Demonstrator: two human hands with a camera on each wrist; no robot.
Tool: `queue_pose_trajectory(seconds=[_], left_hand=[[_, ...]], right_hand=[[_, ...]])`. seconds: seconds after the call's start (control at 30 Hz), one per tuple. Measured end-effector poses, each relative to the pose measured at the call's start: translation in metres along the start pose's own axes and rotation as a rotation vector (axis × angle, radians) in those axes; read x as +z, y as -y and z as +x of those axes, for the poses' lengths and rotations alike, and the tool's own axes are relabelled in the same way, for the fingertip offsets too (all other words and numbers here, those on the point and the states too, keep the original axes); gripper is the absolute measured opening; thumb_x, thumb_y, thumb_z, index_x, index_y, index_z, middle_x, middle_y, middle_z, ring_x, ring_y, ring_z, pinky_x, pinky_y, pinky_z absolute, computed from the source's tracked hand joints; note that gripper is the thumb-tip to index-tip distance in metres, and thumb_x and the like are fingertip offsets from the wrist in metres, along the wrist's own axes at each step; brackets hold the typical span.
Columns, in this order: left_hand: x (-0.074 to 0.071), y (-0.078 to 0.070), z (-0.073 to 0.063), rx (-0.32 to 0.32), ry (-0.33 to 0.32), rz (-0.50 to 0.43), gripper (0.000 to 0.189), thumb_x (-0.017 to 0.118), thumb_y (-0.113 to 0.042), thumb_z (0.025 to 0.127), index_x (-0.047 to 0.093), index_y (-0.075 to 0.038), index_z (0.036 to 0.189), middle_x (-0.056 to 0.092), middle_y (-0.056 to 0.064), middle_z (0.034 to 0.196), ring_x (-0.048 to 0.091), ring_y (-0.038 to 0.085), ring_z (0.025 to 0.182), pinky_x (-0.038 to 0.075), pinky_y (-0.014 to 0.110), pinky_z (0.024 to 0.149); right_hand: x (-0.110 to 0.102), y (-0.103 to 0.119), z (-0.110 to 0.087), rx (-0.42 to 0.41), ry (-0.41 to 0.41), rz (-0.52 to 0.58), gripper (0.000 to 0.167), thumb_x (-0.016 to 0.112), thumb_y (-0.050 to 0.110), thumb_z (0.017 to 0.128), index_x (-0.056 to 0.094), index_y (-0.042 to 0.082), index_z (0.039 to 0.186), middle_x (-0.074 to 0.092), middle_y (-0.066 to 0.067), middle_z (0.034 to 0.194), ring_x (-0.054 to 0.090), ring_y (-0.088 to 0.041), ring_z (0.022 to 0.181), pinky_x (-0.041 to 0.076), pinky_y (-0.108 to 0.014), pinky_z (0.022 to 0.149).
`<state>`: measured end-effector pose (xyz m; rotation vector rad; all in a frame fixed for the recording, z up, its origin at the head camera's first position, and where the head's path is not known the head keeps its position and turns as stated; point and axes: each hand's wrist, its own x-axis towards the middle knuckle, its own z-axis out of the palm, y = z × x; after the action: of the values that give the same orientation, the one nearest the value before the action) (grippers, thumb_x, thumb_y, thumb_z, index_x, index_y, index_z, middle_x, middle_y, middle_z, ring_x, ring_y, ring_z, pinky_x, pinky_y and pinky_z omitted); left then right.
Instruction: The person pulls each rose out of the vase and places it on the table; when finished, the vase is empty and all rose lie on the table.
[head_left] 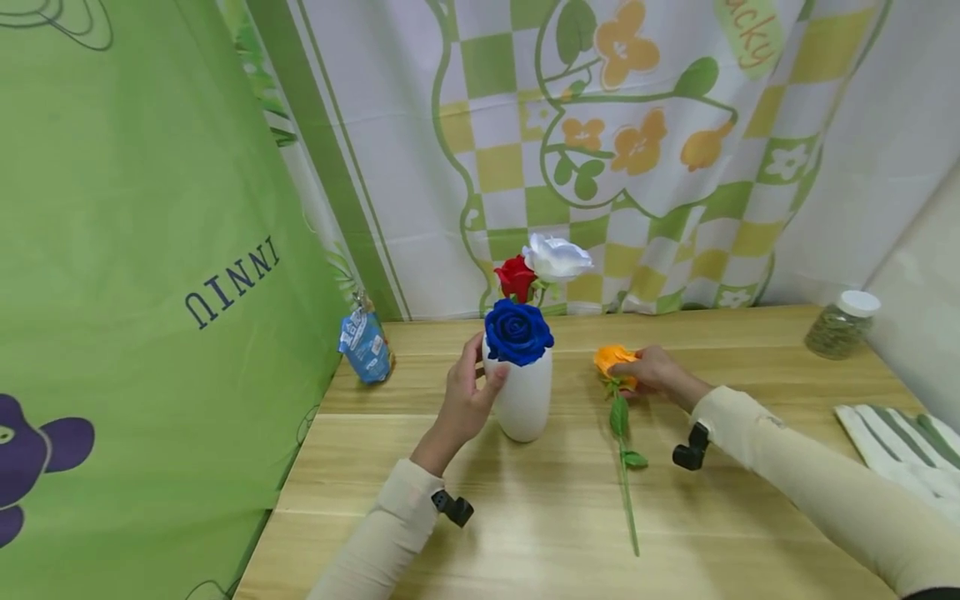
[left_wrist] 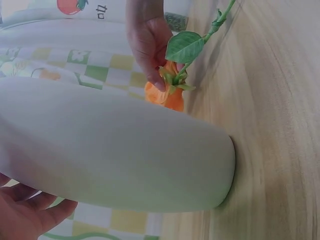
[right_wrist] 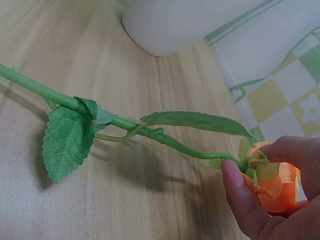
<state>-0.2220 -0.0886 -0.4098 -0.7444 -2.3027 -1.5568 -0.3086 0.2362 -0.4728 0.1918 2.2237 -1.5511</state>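
Observation:
A white vase (head_left: 525, 404) stands upright on the wooden table. My left hand (head_left: 465, 400) grips its upper left side, fingers behind and thumb in front. Out of the vase rise a blue rose (head_left: 517, 332), a red rose (head_left: 515, 277) and a white rose (head_left: 557, 257). To the vase's right, my right hand (head_left: 658, 371) holds an orange rose (right_wrist: 280, 187) by its bloom, thumb and fingers around the petals and the base of the flower head. Its green leafy stem (head_left: 626, 492) points toward the table's near side, close over the wood.
A blue packet (head_left: 366, 346) stands at the back left, beside a green cloth wall (head_left: 150, 208). At the back right is a jar with a white lid (head_left: 842, 327). A white and green striped fabric item (head_left: 900, 450) lies at the right edge. A patterned curtain (head_left: 510, 167) hangs behind the table.

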Motion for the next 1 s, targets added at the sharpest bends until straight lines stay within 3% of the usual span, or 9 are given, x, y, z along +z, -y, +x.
queue_pose_trajectory(seconds=[0.13, 0.3, 0.5, 0.6, 0.87, 1.0], left_hand=[[0.005, 0.012, 0.005, 0.006, 0.002, 0.011, 0.054, 0.055, -0.010, 0.100, 0.035, 0.005, 0.148, 0.056, 0.024, 0.140, 0.058, 0.039, 0.124, 0.056, 0.052, 0.096], [0.012, 0.035, 0.009, 0.003, -0.009, -0.004, 0.055, 0.056, -0.017, 0.101, 0.036, -0.005, 0.151, 0.056, 0.018, 0.141, 0.058, 0.034, 0.126, 0.054, 0.055, 0.097], [0.012, 0.041, 0.002, -0.005, -0.012, -0.019, 0.059, 0.054, -0.041, 0.102, 0.037, -0.012, 0.150, 0.057, 0.011, 0.142, 0.059, 0.029, 0.126, 0.054, 0.054, 0.098], [0.011, 0.042, -0.002, -0.006, -0.026, -0.009, 0.061, 0.054, -0.045, 0.101, 0.037, -0.013, 0.150, 0.057, 0.010, 0.142, 0.059, 0.030, 0.125, 0.054, 0.054, 0.097], [0.011, 0.042, -0.003, 0.002, -0.023, -0.015, 0.057, 0.056, -0.035, 0.102, 0.037, -0.013, 0.151, 0.056, 0.009, 0.144, 0.058, 0.030, 0.127, 0.054, 0.055, 0.097], [0.011, 0.040, -0.001, -0.002, -0.027, -0.024, 0.056, 0.056, -0.026, 0.101, 0.037, -0.010, 0.151, 0.056, 0.014, 0.143, 0.058, 0.034, 0.127, 0.053, 0.057, 0.098]], right_hand=[[-0.005, -0.001, -0.004, 0.005, 0.003, 0.022, 0.058, 0.066, 0.014, 0.094, 0.039, -0.015, 0.136, 0.055, -0.012, 0.101, 0.066, -0.009, 0.068, 0.062, -0.029, 0.071], [-0.009, -0.005, -0.006, -0.005, -0.010, -0.005, 0.053, 0.067, 0.016, 0.094, 0.040, -0.013, 0.129, 0.053, -0.012, 0.101, 0.064, -0.008, 0.066, 0.062, -0.028, 0.070], [-0.005, -0.016, -0.006, 0.009, -0.035, -0.022, 0.035, 0.071, 0.013, 0.090, 0.047, -0.006, 0.107, 0.053, -0.008, 0.090, 0.063, -0.008, 0.059, 0.061, -0.026, 0.064], [-0.002, -0.019, -0.006, 0.009, -0.042, -0.028, 0.033, 0.072, 0.013, 0.089, 0.048, -0.004, 0.103, 0.053, -0.007, 0.086, 0.061, -0.008, 0.056, 0.060, -0.025, 0.062], [-0.002, -0.021, -0.012, -0.022, -0.024, 0.026, 0.038, 0.066, 0.009, 0.094, 0.047, -0.013, 0.118, 0.061, -0.003, 0.080, 0.063, -0.006, 0.062, 0.061, -0.026, 0.067], [-0.008, -0.011, -0.018, -0.067, -0.016, -0.019, 0.043, 0.061, 0.008, 0.096, 0.043, -0.018, 0.125, 0.066, -0.013, 0.091, 0.067, -0.010, 0.071, 0.062, -0.030, 0.072]])
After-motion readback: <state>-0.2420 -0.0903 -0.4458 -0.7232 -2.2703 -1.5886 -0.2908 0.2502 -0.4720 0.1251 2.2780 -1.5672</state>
